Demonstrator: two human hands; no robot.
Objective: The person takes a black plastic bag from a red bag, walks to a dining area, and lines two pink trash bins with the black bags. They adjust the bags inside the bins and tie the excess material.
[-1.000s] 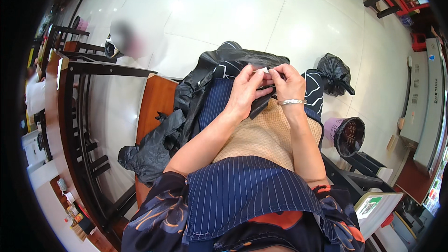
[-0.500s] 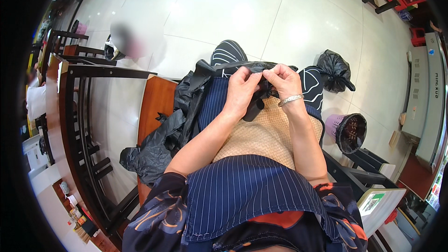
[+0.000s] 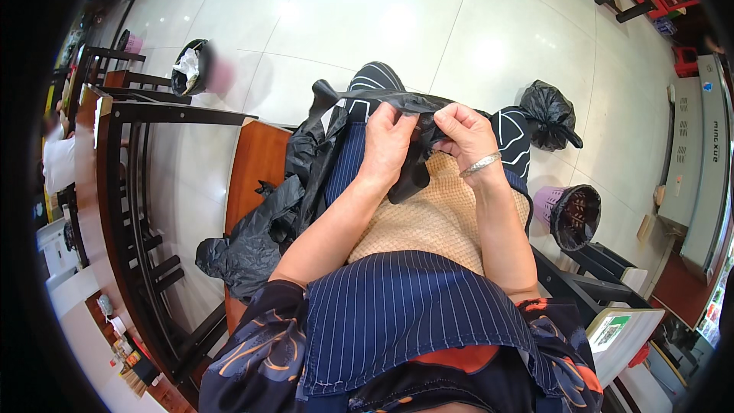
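Note:
A black plastic bag is stretched between my two hands above my lap, with part of it hanging down over the tan cloth. My left hand pinches its edge between thumb and fingers. My right hand, with a silver bracelet at the wrist, pinches the same bag a little to the right, so a short span of film shows between the thumbs. More black plastic bags lie crumpled on the wooden seat to my left, some draped against my thigh.
A knotted black bag rests on the floor beyond my right knee. Nearer stands a pink basket lined with black plastic. Another lined bin is on the floor at far left. A dark wooden chair frame stands left.
My hands have moved slightly apart, opening a wider stretch of the bag between them. At the upper left, the bag's end has lifted a little and spread.

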